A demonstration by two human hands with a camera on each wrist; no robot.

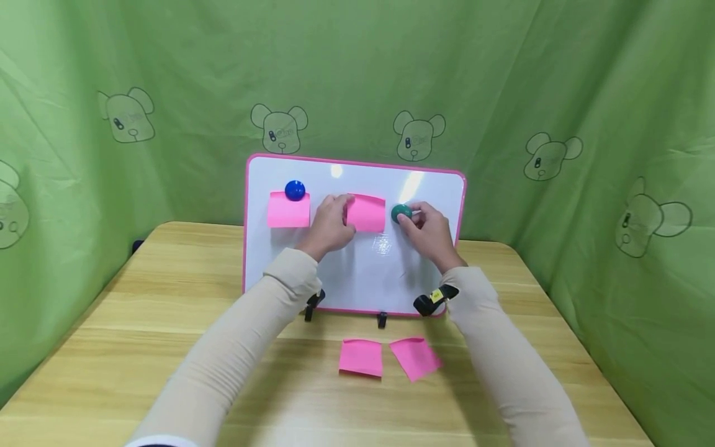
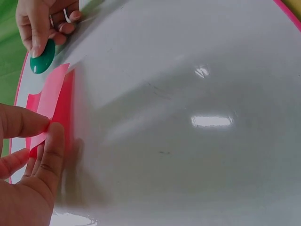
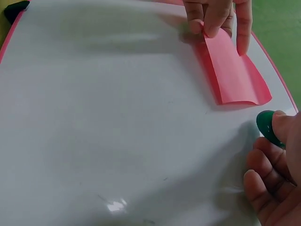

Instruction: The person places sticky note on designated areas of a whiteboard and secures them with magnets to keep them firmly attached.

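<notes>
We observed the left hand [image 1: 331, 225] pinching a pink sticky note [image 1: 367, 215] by its left edge, between thumb and fingers, against the whiteboard [image 1: 346, 279]; the note extended rightward from the fingertips, and in both wrist views its sheet bowed. The right hand [image 1: 432, 233] grasped a glossy green round magnet [image 1: 401, 213] between thumb and fingers, the other fingers loosely bent. We found this magnet at the right hand's fingertips, just beside the held note's right edge and apart from it; we could not tell whether it touched the board.

To the left of the left hand, we noted a second pink note [image 1: 288, 212] on the board, overlapped at its upper edge by a blue round magnet [image 1: 295, 190]. Below both hands, the pink-framed board stood on black feet [image 1: 382, 320] upon a wood-grain table [image 1: 195, 285]. Nearer the person than either hand, we saw two loose pink notes [image 1: 360, 358] side by side on the tabletop. Beyond the hands hung a green curtain [image 1: 346, 62] printed with bear heads.
</notes>
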